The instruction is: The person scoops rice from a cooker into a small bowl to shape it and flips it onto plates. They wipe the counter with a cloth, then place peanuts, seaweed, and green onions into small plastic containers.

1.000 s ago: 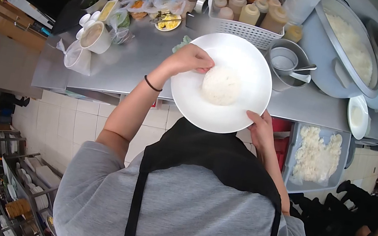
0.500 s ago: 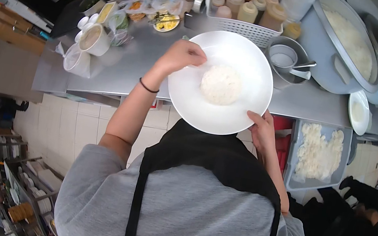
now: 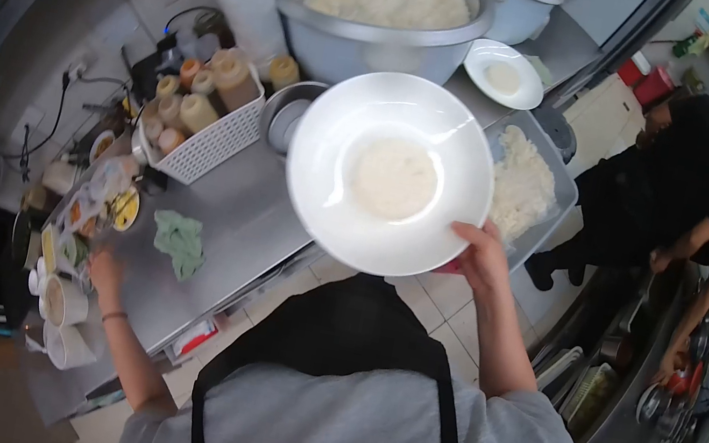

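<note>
My right hand (image 3: 484, 261) grips the lower right rim of a wide white plate (image 3: 310, 204), thumb on top. A round mound of white rice (image 3: 395, 179) lies in the plate's middle. The plate is held up over the counter's front edge, tilted toward me. Far to the left, my left hand (image 3: 105, 275) reaches among the toppings, beside a clear plastic bag with greens (image 3: 73, 248) and white tubs (image 3: 65, 301). Its fingers are blurred and partly hidden. Near it sits a small dish of yellow food (image 3: 125, 210).
A green cloth (image 3: 178, 244) lies on the steel counter (image 3: 228, 237). A white basket (image 3: 217, 140) holds several sauce bottles. Behind the plate stand a metal pot (image 3: 283, 114) and a big tub of rice (image 3: 366, 48). A rice tray (image 3: 557, 200) is at right; people in black (image 3: 657, 171) stand beyond.
My left hand has left the plate's rim and moved far left to the bags and tubs. The right hand keeps the plate. My view has turned to the right.
</note>
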Available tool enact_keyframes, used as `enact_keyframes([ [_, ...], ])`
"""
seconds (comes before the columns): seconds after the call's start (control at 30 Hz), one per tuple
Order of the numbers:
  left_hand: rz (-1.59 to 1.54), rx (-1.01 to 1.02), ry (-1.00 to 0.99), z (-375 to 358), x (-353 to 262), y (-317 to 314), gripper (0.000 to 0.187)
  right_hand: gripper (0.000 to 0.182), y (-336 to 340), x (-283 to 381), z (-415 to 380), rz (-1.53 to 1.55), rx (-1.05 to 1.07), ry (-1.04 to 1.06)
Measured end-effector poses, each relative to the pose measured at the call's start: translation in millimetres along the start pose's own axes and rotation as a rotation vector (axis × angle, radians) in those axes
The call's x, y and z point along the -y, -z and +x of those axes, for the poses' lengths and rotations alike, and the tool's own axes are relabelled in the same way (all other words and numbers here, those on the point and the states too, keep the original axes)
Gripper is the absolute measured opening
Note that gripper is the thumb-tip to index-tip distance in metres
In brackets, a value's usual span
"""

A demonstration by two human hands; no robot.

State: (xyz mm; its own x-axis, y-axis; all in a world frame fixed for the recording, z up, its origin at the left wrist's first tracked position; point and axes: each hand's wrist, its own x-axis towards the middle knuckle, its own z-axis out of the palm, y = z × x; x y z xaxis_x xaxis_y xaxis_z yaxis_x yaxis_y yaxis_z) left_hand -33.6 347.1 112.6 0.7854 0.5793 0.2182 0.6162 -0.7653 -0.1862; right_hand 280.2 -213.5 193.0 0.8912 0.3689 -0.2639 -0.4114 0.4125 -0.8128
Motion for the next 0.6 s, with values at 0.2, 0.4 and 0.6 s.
enact_keyframes([
  [0.2, -0.649, -0.282, 0.693, 26, 3, 9, 0.038, 0.032, 96, 66, 56, -0.038, -0.274, 0.237],
  [0.4, -0.264, -0.277, 0.626, 67, -13, 10, 0.033, 0.029, 195, 139, 172, -0.067, -0.426, 0.387],
  [0.6, -0.025, -0.412, 0.565, 123, -51, 72, 0.029, 0.035, 296, 203, 315, -0.005, -0.627, 0.439],
])
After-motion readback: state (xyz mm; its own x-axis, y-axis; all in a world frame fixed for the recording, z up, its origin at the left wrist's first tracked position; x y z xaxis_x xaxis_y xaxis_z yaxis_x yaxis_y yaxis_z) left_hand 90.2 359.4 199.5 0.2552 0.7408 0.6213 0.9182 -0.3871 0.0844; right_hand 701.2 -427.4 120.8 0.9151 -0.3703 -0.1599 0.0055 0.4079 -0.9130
